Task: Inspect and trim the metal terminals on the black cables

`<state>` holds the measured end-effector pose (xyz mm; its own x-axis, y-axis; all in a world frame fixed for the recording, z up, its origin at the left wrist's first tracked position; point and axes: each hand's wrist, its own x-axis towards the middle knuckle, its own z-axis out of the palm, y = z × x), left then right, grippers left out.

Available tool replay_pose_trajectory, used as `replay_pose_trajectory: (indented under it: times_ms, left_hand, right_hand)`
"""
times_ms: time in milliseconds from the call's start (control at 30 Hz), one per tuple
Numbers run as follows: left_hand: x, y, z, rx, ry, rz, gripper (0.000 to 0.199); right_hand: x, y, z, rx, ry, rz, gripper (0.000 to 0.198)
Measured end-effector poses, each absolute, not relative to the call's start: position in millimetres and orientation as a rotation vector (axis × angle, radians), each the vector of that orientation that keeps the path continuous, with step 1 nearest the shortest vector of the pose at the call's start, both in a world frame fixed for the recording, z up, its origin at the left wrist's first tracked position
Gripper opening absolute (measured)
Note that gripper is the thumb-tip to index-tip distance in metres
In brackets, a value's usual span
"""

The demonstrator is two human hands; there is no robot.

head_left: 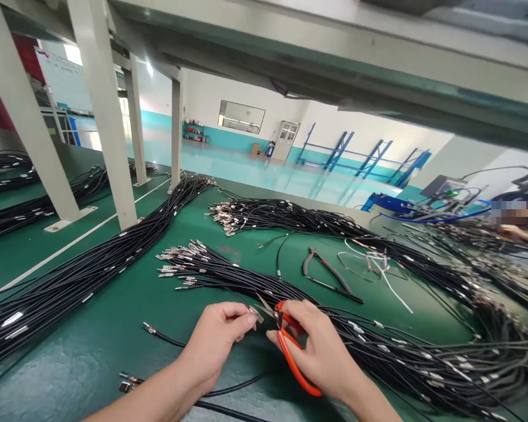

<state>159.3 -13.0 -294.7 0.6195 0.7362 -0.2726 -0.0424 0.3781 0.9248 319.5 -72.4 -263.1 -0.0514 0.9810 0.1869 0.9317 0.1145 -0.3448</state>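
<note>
one cam only, head-worn, looking fwd and down across the green table [114,305]. it sits close over the near edge: left hand [215,346] and right hand [321,351] fill the bottom centre. view runs to the table's far edge, then out over a factory floor w/ blue racks [356,155] at the back wall. a shelf [334,53] overhangs the top. frame tilts, far edge slopes down to the right.
</note>
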Motion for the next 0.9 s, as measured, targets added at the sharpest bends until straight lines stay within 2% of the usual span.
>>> replay_pose_trajectory:
  times_ms: [167, 900]
  left_hand:
    - [158, -14, -292, 1.125, 0.801, 0.549, 0.041]
    - [159, -17, -288, 1.13, 0.808, 0.546, 0.038]
  right_hand:
    - [328, -71, -268, -1.74, -2.105, 0.049, 0.02]
    - [329, -73, -276, -1.651, -2.152, -0.163, 0.02]
